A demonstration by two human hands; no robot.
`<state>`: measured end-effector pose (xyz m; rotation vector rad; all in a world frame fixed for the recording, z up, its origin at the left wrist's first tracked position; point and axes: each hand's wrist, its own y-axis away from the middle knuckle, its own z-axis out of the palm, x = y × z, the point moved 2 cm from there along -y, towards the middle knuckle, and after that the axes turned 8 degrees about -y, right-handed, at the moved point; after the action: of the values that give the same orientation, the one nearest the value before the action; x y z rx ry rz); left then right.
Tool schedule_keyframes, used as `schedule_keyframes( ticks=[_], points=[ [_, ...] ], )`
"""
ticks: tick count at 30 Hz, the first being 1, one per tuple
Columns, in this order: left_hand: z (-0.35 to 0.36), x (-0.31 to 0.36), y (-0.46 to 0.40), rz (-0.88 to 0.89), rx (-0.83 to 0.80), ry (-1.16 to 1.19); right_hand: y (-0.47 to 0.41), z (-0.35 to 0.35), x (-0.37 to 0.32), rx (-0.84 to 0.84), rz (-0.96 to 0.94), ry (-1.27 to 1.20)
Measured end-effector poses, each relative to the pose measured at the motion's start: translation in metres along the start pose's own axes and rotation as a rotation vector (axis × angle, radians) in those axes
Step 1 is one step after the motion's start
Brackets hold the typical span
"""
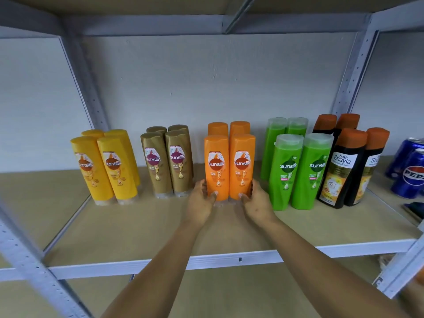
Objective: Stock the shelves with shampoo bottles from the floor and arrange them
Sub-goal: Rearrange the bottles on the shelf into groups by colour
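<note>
Beige shelf (137,228), left hand (202,200) and right hand (255,199) fingers gripping orange Sunsilk bottles (229,166), Safi Shayla bottles (339,171), Pepsi cans (410,171)

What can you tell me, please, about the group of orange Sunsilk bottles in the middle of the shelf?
The orange Sunsilk bottles are four glossy plastic bottles standing cap-down, two in front and two behind, on the tan shelf board. The front labels face out. The left hand and right hand hold the front pair from either side near the clear caps. Gold bottles stand left, green bottles right, both apart.
</note>
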<state>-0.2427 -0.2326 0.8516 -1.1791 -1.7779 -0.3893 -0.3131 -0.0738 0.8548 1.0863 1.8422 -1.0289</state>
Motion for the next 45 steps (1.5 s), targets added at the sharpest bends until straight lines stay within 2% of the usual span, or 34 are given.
schedule_keyframes(
  ticks=[26, 45],
  points=[
    [0.015, 0.007, -0.029, -0.015, 0.01, 0.028, -0.039, 0.002, 0.012, -0.004, 0.059, 0.032],
    [0.02, 0.005, -0.047, -0.015, 0.022, 0.041, -0.057, 0.006, 0.013, -0.031, 0.034, -0.053]
  ],
)
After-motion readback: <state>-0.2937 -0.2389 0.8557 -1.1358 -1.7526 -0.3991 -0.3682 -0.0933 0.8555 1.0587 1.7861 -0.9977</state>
